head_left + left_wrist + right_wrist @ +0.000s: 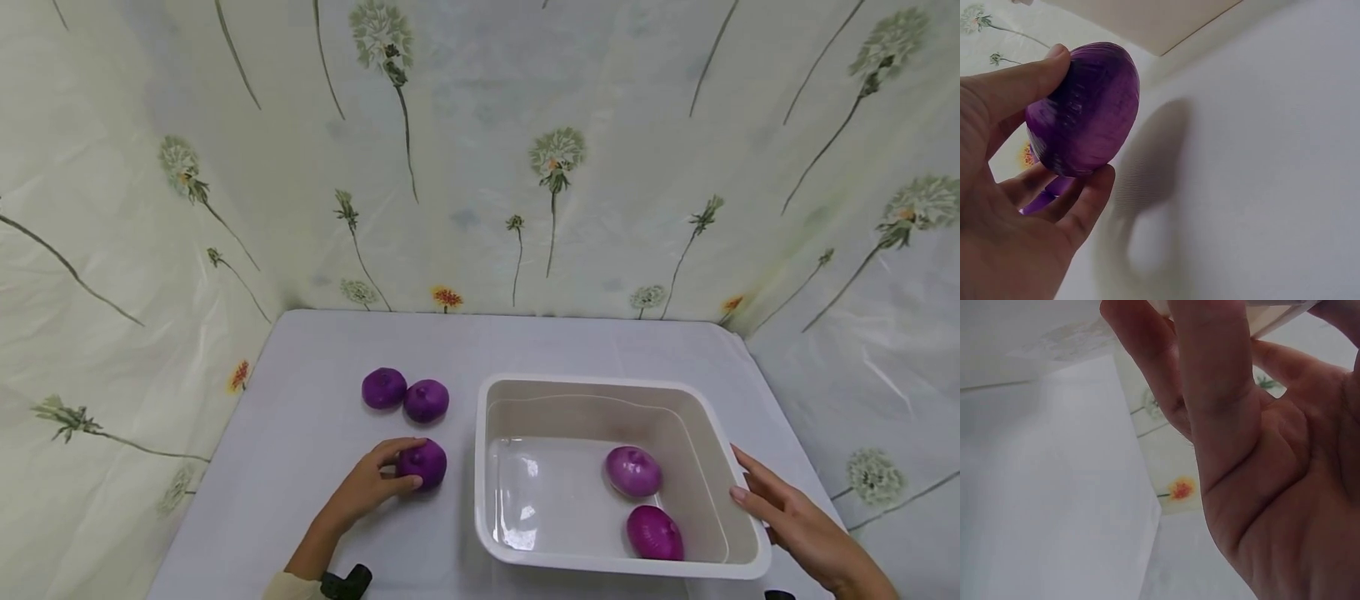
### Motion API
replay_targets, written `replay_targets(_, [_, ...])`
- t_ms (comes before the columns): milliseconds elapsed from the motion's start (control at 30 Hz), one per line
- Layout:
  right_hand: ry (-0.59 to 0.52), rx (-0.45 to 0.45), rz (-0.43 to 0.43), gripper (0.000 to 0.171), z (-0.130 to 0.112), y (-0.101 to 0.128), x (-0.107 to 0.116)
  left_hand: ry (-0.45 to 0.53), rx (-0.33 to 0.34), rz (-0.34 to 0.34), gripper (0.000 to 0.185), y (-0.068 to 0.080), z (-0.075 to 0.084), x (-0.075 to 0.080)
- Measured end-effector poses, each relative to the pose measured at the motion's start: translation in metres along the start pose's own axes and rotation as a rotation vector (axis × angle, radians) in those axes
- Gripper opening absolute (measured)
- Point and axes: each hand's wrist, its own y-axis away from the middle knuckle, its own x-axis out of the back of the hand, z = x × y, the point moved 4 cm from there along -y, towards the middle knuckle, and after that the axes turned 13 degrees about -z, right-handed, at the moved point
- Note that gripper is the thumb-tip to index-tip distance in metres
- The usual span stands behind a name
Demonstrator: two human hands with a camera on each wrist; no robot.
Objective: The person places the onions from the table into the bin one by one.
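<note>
Purple onion (423, 463) gripped in left hand (367, 487), at near left of white worktop (300, 433), just left of basin (738, 487). Thumb over top, fingers (1088, 200) curled beneath, clamped on onion skin; left wrist view shows onion (1084, 107) clear of the surface, shadow cast on worktop beside it. Whether lifted or only tipped, cannot tell from head view.

Two more loose onions (406, 394) farther back on worktop, touching each other, near but apart from the held one.

Right hand (795, 521) at right outer wall of basin, fingers (750, 479) straight and slightly apart, tips against or just under rim; nothing gripped. Right wrist view: palm (1272, 487) open, fingers extended upward to pale edge of basin, exact contact hard to tell.

Basin white, rectangular, rounded corners, shallow clear water inside. Two submerged onions (643, 500) toward right half, one behind the other, close but barely apart.

Floral cloth (480, 167) with dandelion print hung behind and at both sides of worktop. Pale sleeve cuff (288, 587) and dark wrist strap (347, 582) at left forearm
</note>
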Motion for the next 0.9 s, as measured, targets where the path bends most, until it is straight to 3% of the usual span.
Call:
replay_targets(367, [0.012, 0.002, 0.017, 0.063, -0.002, 0.0, 0.0, -0.027, 0.002, 0.002, 0.055, 0.003, 0.019, 0.025])
replay_targets(667, [-0.006, -0.001, 0.006, 0.062, -0.002, 0.0, 0.0, -0.079, -0.024, -0.016, 0.058, 0.003, 0.055, 0.053])
replay_targets(900, [-0.024, 0.005, 0.0, 0.062, -0.001, 0.001, -0.001, -0.134, -0.078, -0.057, 0.059, -0.003, 0.089, 0.055])
